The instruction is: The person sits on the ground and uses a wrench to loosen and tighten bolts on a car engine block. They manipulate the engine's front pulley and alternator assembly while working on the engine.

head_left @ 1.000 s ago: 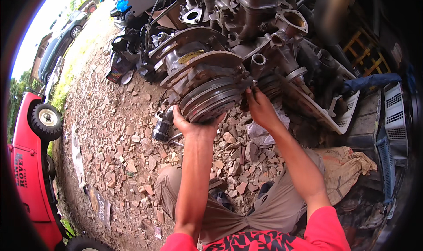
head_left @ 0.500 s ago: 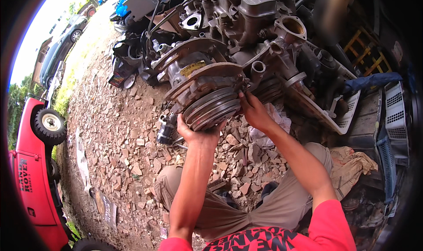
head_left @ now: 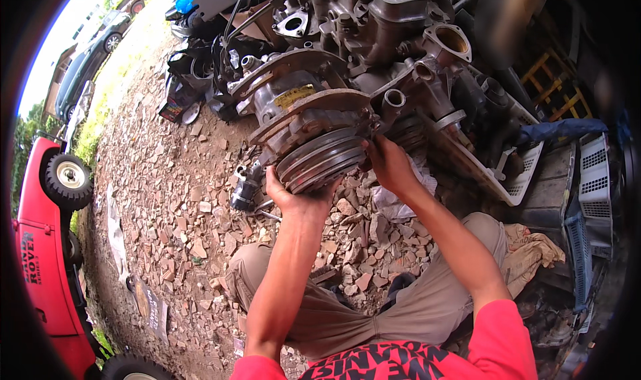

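A greasy metal assembly with a black multi-groove belt pulley (head_left: 324, 158) is in front of me. Two curved rusty flange plates (head_left: 314, 108) and a cast body with a yellow label (head_left: 294, 98) sit behind the pulley. My left hand (head_left: 299, 198) cups the pulley from below, its thumb up along the left rim. From the right, my right hand (head_left: 389, 166) has bent fingers against the pulley's side; their tips are partly hidden behind its edge. A short open pipe end (head_left: 394, 98) stands just above the right hand.
More cast engine parts (head_left: 400, 10) are heaped at the back. A white crate (head_left: 527, 173) and blue basket (head_left: 579, 260) stand right. Broken stone covers the ground (head_left: 180, 213); a small dark cylindrical part (head_left: 246, 190) lies left of the pulley. A red vehicle (head_left: 47, 246) is far left.
Both hands keep their hold on the pulley, which sits almost unchanged. The view has shifted slightly, and my right fingers have moved a little along the pulley's side.
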The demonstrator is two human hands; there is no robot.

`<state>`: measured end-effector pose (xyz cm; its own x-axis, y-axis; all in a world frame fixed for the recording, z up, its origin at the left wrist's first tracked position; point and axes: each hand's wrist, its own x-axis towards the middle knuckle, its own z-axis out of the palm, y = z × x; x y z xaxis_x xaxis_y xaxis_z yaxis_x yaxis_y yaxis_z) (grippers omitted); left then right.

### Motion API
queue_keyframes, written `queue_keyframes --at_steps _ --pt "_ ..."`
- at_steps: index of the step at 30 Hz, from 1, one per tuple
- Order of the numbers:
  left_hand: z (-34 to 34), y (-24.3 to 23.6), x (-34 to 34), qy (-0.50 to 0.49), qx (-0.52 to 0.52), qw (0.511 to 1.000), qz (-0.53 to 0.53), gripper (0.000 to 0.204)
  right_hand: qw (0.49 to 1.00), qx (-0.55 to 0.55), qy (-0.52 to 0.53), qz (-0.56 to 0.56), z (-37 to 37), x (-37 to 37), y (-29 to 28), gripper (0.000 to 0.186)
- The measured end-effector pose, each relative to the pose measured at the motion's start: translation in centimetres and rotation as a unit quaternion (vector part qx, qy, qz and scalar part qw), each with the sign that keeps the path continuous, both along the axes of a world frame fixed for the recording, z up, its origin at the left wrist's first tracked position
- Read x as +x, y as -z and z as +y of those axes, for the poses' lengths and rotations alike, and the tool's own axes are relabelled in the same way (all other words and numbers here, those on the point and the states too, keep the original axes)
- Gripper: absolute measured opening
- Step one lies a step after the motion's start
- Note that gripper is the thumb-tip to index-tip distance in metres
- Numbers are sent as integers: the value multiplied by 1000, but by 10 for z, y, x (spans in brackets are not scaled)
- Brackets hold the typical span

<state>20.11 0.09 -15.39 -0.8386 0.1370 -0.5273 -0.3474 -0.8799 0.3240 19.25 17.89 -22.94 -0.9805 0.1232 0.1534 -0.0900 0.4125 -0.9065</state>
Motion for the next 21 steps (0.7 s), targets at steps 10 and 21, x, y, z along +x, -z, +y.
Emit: queue_keyframes --at_steps 10,21 --pt "0 -1 -2 -11 32 999 -4 65 951 292 53 83 40 4 -23 17" --pt "2 -3 1 1 7 1000 -10 71 954 -289 -53 -57 -10 11 -5 31"
